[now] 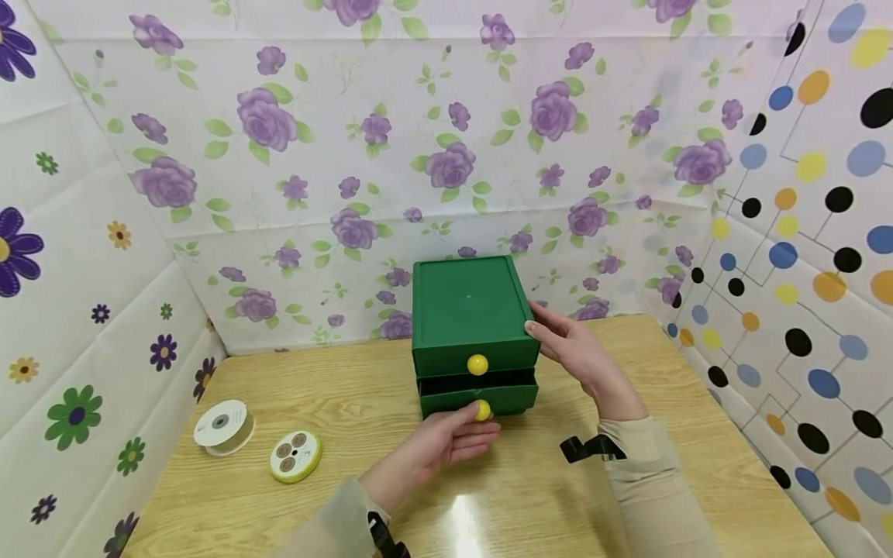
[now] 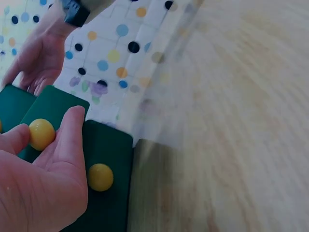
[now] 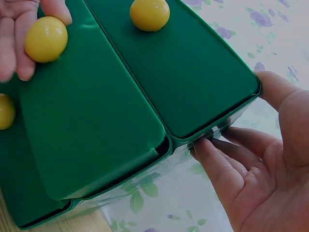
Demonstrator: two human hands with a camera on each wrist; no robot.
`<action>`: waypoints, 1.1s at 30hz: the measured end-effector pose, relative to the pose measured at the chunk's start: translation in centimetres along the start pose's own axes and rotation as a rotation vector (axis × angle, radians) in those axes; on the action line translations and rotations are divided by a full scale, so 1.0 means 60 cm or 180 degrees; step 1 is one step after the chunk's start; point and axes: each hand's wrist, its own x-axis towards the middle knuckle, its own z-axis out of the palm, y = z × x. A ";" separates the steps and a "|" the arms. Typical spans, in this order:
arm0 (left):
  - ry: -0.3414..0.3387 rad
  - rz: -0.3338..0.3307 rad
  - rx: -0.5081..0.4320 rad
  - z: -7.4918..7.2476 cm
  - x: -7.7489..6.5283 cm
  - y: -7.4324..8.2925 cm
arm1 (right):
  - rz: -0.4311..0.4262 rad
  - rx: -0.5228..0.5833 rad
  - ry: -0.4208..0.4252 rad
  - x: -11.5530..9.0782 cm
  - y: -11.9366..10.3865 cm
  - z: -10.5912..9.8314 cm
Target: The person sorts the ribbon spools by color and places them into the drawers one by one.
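Note:
A green drawer cabinet (image 1: 469,304) stands at the back of the table, its middle drawer (image 3: 96,125) pulled partly out, with a dark gap above its front. My left hand (image 1: 441,448) pinches that drawer's yellow knob (image 2: 42,135) between thumb and fingers. At the cabinet's right side, my right hand (image 1: 577,350) holds the upper front corner, thumb at the top edge and fingertips against the side wall. The top drawer, with its own yellow knob (image 1: 477,364), is pushed in. Below the middle one, a bottom drawer (image 2: 113,203) also has a yellow knob (image 2: 101,177).
Left of the cabinet, a white ribbon spool (image 1: 222,428) and a yellow-edged spool (image 1: 295,456) lie on the wooden table (image 1: 349,380). Floral sheeting (image 1: 314,194) hangs close behind the cabinet, and dotted sheeting (image 1: 802,310) borders the right.

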 end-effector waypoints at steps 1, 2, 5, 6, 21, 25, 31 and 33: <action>-0.0019 -0.0033 0.0015 0.000 -0.003 -0.001 | 0.0004 0.0003 -0.0001 0.000 0.001 0.000; -0.0037 -0.0067 0.0032 0.001 -0.007 -0.001 | 0.0007 0.0006 -0.0003 0.001 0.001 0.000; -0.0068 -0.0143 0.0077 0.004 -0.016 -0.003 | 0.0013 0.0019 -0.0005 0.003 0.003 -0.001; -0.0077 -0.0161 0.0090 0.006 -0.019 -0.003 | 0.0009 0.0019 -0.0007 0.003 0.003 -0.002; -0.0061 -0.0277 0.0258 0.026 -0.053 -0.013 | 0.0018 0.0020 -0.0018 0.003 0.003 -0.001; -0.0033 -0.0258 0.0283 0.033 -0.060 -0.016 | 0.0016 0.0023 -0.0003 0.004 0.003 -0.001; 0.0022 -0.0294 0.0319 0.041 -0.071 -0.024 | 0.0017 0.0021 -0.0015 0.003 0.002 0.001; 0.0023 -0.0291 0.0311 0.044 -0.074 -0.028 | 0.0021 0.0027 -0.0011 0.003 0.002 0.000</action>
